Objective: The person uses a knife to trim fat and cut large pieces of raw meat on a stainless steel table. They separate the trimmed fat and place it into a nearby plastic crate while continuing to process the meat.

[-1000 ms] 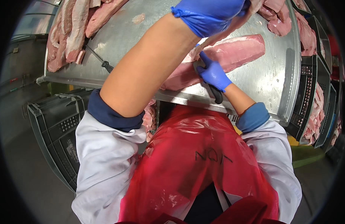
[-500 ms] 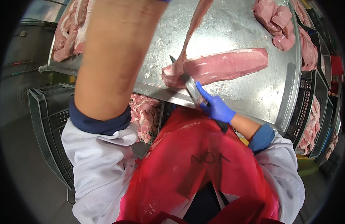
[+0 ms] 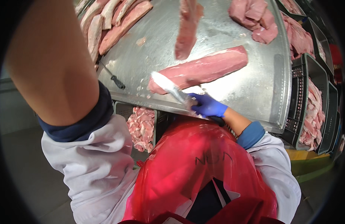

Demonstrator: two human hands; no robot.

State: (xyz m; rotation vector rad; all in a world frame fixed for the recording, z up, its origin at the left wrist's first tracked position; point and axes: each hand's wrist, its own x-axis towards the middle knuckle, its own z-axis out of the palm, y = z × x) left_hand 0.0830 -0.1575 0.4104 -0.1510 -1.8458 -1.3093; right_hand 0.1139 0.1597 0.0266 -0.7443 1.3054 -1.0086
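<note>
A long pink meat loin (image 3: 206, 69) lies across the steel table (image 3: 251, 93). My right hand (image 3: 208, 106), in a blue glove, grips a knife by its handle at the table's near edge. The knife's blade (image 3: 166, 86) points left and up, its tip touching the loin's left end. A trimmed strip of meat (image 3: 187, 30) hangs down from the top edge of the picture, above the loin. My bare left forearm (image 3: 53, 63) rises steeply at the left, and its hand is out of the frame.
Several long meat cuts (image 3: 109, 22) are piled at the table's far left, more pieces (image 3: 258, 18) at the far right. A black-handled tool (image 3: 112, 76) lies on the table. Crates of meat (image 3: 310, 108) stand to the right, another crate (image 3: 140, 127) under the table.
My left arm has gone up and out of the frame, and the strip now hangs free of the loin. My right hand with the knife has stayed at the loin's left end.
</note>
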